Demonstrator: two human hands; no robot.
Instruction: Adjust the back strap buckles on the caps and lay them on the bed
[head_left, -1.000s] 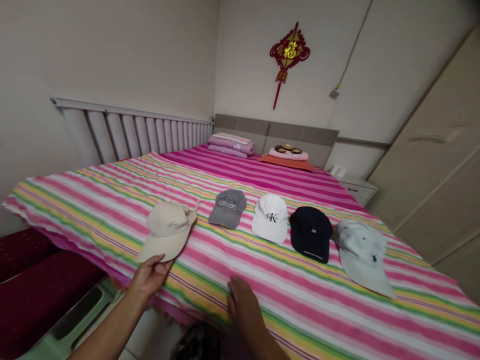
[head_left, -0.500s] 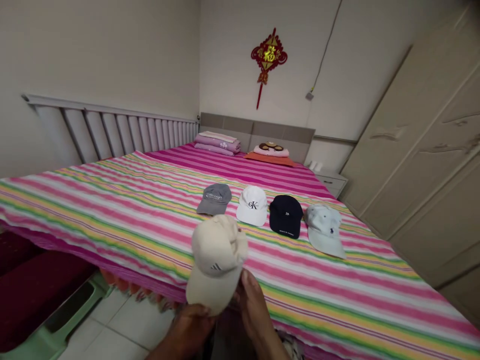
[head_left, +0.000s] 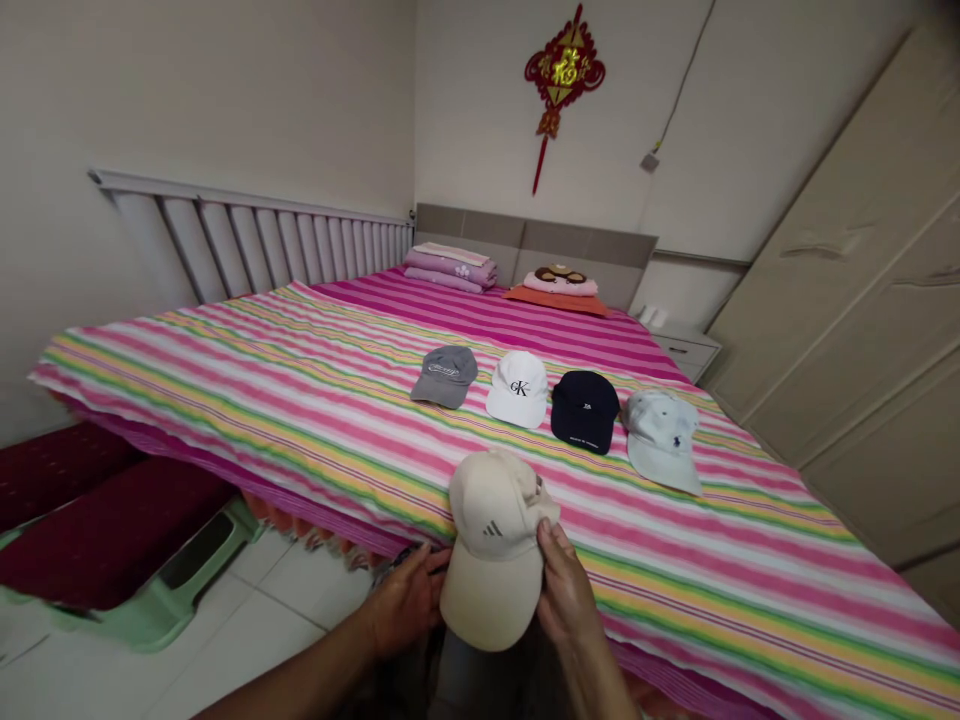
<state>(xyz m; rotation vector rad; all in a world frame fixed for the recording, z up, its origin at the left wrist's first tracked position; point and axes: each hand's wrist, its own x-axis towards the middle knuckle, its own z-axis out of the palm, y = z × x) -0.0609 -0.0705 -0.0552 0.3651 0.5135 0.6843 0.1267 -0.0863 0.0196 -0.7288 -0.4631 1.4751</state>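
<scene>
Both my hands hold a beige cap (head_left: 495, 545) with a small dark logo, its brim pointing toward me, over the near edge of the bed. My left hand (head_left: 405, 600) grips the cap's left side and my right hand (head_left: 566, 595) grips its right side, fingers closed on the fabric. Farther out on the striped bedspread (head_left: 300, 400) lie a grey cap (head_left: 446, 375), a white cap (head_left: 517, 388), a black cap (head_left: 585, 410) and a pale blue cap (head_left: 664, 438) in a row.
Folded bedding (head_left: 450, 268) and a pillow (head_left: 559, 290) lie at the headboard. A dark red cushioned bench (head_left: 105, 520) on a green frame stands left of the bed. A nightstand (head_left: 686, 345) and wardrobe doors (head_left: 862, 300) are on the right.
The beige cap was lifted off the bed's left part by my left hand, brought toward me, and turned brim-forward. My right hand left the bedspread and took hold of it too.
</scene>
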